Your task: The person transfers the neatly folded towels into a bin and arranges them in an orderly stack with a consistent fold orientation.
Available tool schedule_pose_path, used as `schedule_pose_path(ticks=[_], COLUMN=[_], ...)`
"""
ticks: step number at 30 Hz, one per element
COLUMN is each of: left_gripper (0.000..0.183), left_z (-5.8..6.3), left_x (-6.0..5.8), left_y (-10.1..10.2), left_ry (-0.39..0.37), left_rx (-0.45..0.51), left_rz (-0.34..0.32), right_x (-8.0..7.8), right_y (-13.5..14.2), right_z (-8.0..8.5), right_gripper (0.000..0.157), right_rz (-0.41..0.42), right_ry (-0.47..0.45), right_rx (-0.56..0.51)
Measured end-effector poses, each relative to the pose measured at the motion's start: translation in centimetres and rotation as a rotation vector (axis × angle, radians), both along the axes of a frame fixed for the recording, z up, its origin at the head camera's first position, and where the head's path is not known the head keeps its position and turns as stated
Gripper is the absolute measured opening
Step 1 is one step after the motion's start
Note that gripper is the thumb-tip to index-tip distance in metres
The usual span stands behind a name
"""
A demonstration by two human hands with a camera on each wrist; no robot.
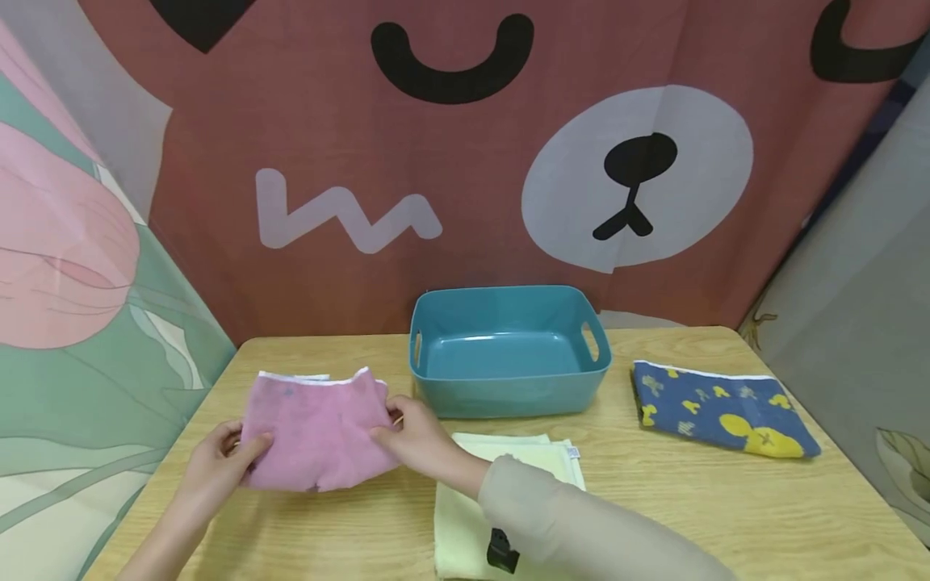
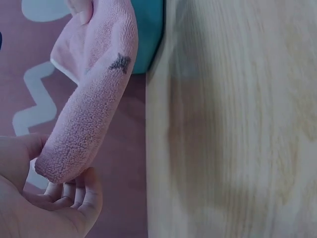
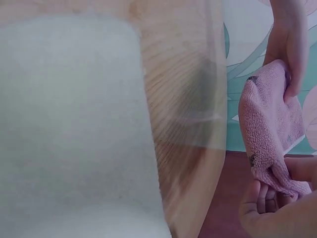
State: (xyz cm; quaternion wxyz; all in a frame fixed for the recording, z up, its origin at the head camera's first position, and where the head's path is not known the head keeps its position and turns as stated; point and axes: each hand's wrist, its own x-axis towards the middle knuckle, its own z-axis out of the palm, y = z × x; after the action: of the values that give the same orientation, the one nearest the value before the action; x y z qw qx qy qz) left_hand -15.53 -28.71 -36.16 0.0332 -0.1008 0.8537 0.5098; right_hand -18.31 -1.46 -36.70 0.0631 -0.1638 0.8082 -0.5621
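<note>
A folded pink towel (image 1: pixel 316 436) with white edging is held up over the left part of the table, between both hands. My left hand (image 1: pixel 218 461) pinches its left side, thumb in front and fingers behind. At the opposite side, my right hand (image 1: pixel 425 440) grips the edge between thumb and fingers. Seen in the left wrist view, the towel (image 2: pixel 91 106) has a rounded fold along its bottom and a dark star mark. In the right wrist view, the right hand (image 3: pixel 277 213) holds one end of the towel (image 3: pixel 265 119).
A teal basket (image 1: pixel 501 399) with handle holes stands at the back middle of the wooden table (image 1: pixel 617 516). Under my right forearm lies a pale yellow folded cloth (image 1: pixel 465 516). A blue folded towel (image 1: pixel 705 411) with yellow shapes lies at the right. Behind hangs a printed curtain (image 1: pixel 327 105).
</note>
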Motion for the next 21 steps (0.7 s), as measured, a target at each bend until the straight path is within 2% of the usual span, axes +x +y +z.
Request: schedule_pose_path(ticks=[6, 13, 21], left_gripper=[0.058, 0.061, 0.06], left_z=[0.6, 1.2, 1.4], left_x=[0.9, 1.8, 2.6], left_y=[0.7, 1.7, 2.9], left_ry=[0.022, -0.017, 0.004], left_rx=[-0.015, 0.0, 0.016], left_rz=[-0.022, -0.029, -0.038], right_x=[0.9, 1.9, 2.6], right_y=[1.3, 2.4, 3.8], right_z=[0.7, 1.2, 1.0], right_gripper=[0.023, 0.027, 0.028], right_rz=[0.021, 0.028, 0.046], right_ry=[-0.063, -0.086, -0.135], right_rx=[-0.029, -0.054, -0.083])
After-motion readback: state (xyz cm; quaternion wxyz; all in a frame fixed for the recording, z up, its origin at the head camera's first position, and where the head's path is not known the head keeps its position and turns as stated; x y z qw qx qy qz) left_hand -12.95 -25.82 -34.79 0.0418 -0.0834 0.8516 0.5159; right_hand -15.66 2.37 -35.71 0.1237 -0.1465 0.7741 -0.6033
